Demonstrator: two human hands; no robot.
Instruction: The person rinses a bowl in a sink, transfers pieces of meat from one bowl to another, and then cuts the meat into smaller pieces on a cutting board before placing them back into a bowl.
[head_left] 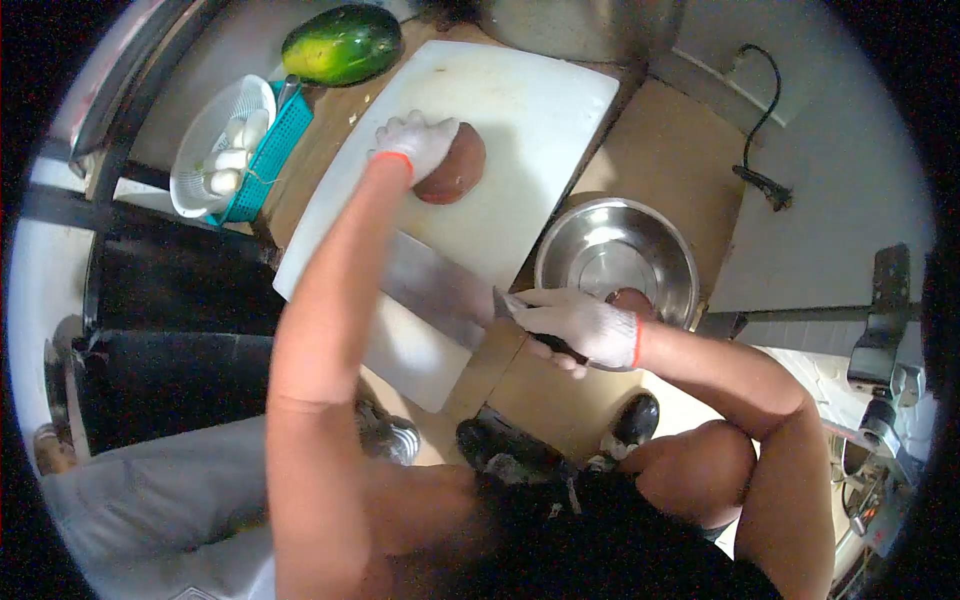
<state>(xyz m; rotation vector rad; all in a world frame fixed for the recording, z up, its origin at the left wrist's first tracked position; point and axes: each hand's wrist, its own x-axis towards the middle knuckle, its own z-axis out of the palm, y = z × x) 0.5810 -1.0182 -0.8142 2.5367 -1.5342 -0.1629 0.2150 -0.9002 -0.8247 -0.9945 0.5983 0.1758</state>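
Note:
Gloved in white, my left hand [415, 145] rests on the left side of a round reddish-brown piece of meat [455, 170], its fingers spread. The meat lies on a large white cutting board [540, 110]. My right hand [575, 325], also in a white glove, grips the dark handle of a cleaver. The wide blade [435, 285] lies flat-looking over the near part of the board, slightly blurred, below the meat and apart from it. Beside my right hand stands a steel bowl [615, 220] with another reddish-brown piece [632, 302] in it.
A green and yellow melon-like fruit [342, 45] lies at the upper left. Near it are a teal basket [275, 150] and a white colander [188, 160] holding white items. A black cable [765, 130] hangs at the right. Another person's grey-clad leg [170, 490] is at the lower left.

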